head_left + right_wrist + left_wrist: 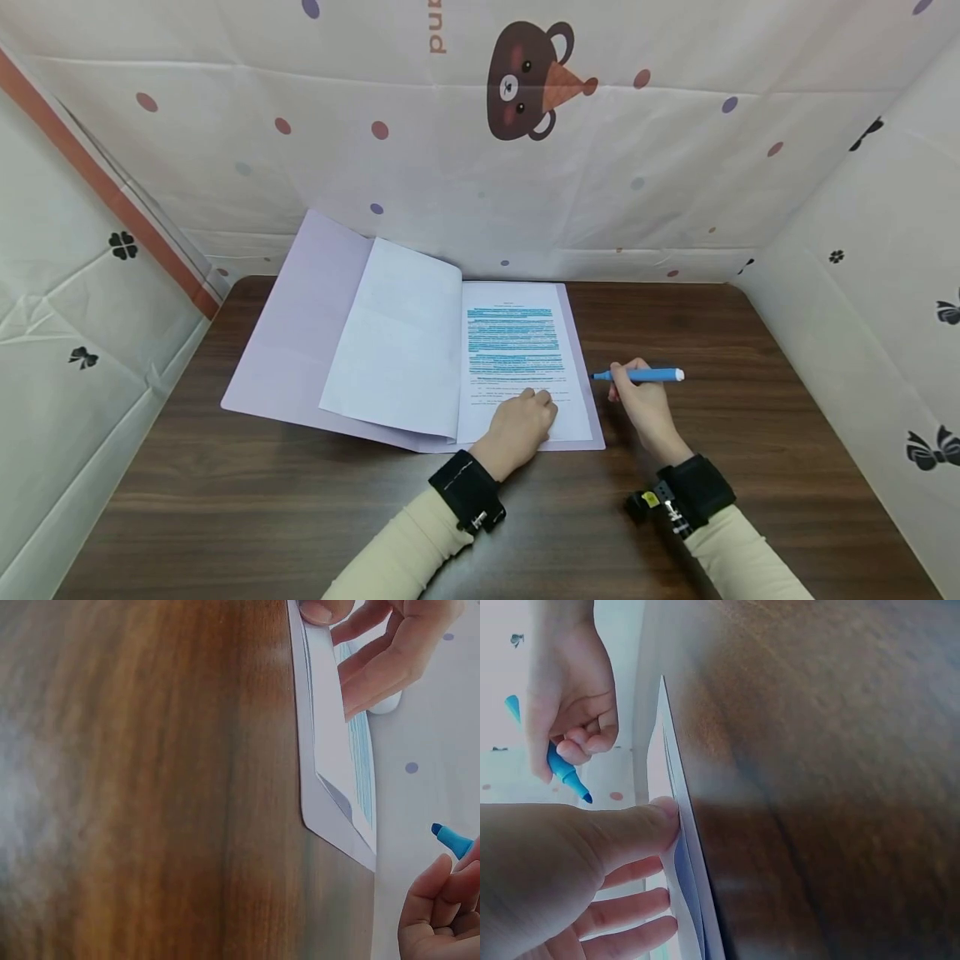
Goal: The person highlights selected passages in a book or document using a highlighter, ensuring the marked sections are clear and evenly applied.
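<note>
An opened lilac folder (281, 350) holds a turned-over white sheet (401, 333) on its left and a printed page (495, 421) on its right. Blue highlighting covers most text lines in the page's upper part; the lowest lines are plain. My left hand (521, 427) rests on the lower part of that page, fingers extended and spread, thumb at the near edge in the left wrist view. Just right of the folder, my right hand (647, 408) pinches a blue highlighter (651, 375). Its uncapped tip points left, toward the page, and is held off the paper.
The folder lies on a dark wooden table (570, 533). Behind it hangs a pale curtain (420, 167) with dots and a bear print, and similar sheets flank both sides. A black camera band (693, 492) wraps each wrist.
</note>
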{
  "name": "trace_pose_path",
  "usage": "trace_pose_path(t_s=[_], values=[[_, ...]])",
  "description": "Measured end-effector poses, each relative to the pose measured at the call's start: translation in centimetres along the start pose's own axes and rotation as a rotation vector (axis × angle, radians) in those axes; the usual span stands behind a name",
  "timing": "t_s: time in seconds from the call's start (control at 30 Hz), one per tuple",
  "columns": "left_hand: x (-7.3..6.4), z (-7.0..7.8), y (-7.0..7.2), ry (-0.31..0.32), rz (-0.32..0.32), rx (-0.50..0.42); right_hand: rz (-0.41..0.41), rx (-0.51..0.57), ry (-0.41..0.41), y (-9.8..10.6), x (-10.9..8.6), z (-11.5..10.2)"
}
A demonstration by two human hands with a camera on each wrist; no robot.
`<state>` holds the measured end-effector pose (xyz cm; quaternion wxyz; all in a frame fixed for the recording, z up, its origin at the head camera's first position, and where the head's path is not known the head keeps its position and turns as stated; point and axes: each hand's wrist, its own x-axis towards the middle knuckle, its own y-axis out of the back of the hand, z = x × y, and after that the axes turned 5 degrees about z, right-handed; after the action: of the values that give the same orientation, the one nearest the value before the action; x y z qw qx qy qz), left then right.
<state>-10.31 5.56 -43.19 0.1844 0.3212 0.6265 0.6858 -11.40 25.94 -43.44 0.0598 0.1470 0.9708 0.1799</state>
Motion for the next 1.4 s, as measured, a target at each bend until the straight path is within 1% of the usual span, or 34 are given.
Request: trace_pose_path(t_s=[0.2,0.37,0.6,0.7,0.9,1.0,1.1,1.27,1.4], values=[[-0.1,0.0,0.1,0.001,0.040,0.002,-0.007,-0.006,-0.022,0.0,-0.1,-0.1],[-0.1,0.1,0.1,0.009,0.034,0.004,-0.004,-0.017,-0.028,0.0,-0.1,-0.1],[-0.1,0.0,0.1,0.018,0.022,0.033,0.000,-0.008,-0.025,0.0,-0.1,-0.1],[-0.2,-0.1,0.1,0.033,0.040,0.023,0.007,-0.012,-0.028,0.0,-0.1,-0.2],[-0.5,-0.4,0.1,0.084,0.079,-0.005,0.016,-0.010,-0.033,0.2,0.1,-0.3],[-0.7,-0.5,0.3,0.114,0.110,-0.005,0.023,-0.019,-0.036,0.3,0.1,-0.3],[-0.9,-0.7,0.5,0.145,0.161,-0.004,0.029,-0.036,-0.039,0.5,0.2,-0.3],[-1.6,-1.4,0.8,0.190,0.244,0.005,0.023,-0.050,-0.032,0.4,0.3,-0.3],[-2.2,-2.0,1.3,0.230,0.296,0.013,0.016,-0.042,-0.024,0.3,0.3,-0.4]])
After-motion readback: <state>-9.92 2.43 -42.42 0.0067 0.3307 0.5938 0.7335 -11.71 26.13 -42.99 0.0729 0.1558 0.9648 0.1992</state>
